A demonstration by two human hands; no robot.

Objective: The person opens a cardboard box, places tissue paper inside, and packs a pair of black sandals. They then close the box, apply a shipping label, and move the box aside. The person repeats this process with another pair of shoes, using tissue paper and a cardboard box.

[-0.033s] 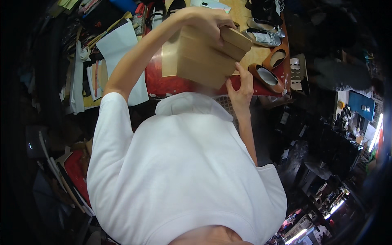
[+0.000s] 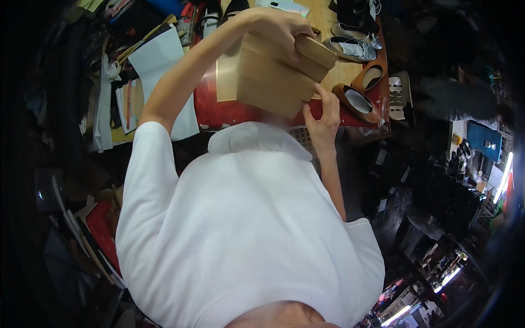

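Note:
Over the work table, a brown cardboard box (image 2: 268, 76) with a folded flap along its right side is tilted in front of me. My left hand (image 2: 281, 30) reaches across its top, fingers curled round the far upper edge. At the lower right edge of the box, my right hand (image 2: 324, 117) grips with thumb and forefinger, the other fingers bent. The inside of the box is hidden from this view. Just right of it lies a pair of brown pumps, the nearer pump (image 2: 356, 103) close to my right hand.
Silver lace-up shoes (image 2: 353, 49) and dark shoes stand at the far right of the red-edged table (image 2: 219, 115). A white sheet (image 2: 158, 60) lies on the left by strips and scraps. White strappy sandals (image 2: 397, 98) sit beyond the right edge. A phone (image 2: 287, 7) lies at the back.

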